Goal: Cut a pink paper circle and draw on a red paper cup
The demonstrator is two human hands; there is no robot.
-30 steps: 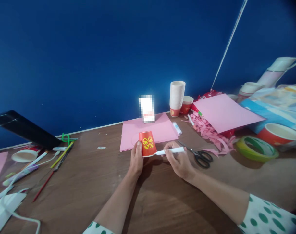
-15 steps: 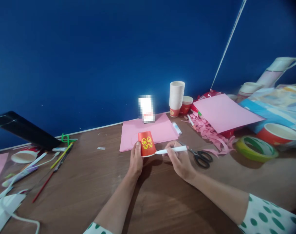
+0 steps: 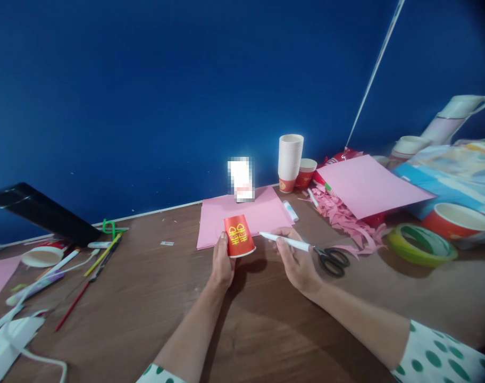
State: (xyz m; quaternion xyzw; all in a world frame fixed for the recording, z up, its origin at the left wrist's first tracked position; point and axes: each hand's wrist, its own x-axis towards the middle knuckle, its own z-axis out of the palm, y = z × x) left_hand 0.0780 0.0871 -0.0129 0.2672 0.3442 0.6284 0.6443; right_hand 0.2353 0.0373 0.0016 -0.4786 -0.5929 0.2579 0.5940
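Observation:
A red paper cup (image 3: 239, 236) with yellow double characters is held upside down, slightly tilted, in my left hand (image 3: 223, 262); its thumb lies along the cup's left side and the other fingers are hidden behind. My right hand (image 3: 296, 260) grips a white pen (image 3: 285, 241) whose tip points left, a little apart from the cup's right side. Behind the cup lie stacked pink paper sheets (image 3: 210, 218). Black-handled scissors (image 3: 333, 261) rest on the table just right of my right hand, their blades partly hidden by it.
A tall stack of paper cups (image 3: 290, 159) stands by the wall. To the right are shredded pink paper (image 3: 338, 210), a pink sheet (image 3: 374, 183), a roll of yellow-green tape (image 3: 420, 244) and a cup on its side (image 3: 461, 221). Paintbrushes (image 3: 73, 303) and a white cable (image 3: 47, 359) lie left.
The pen's tip has moved up and away from the cup's lower rim. My left hand has tilted the cup slightly the other way.

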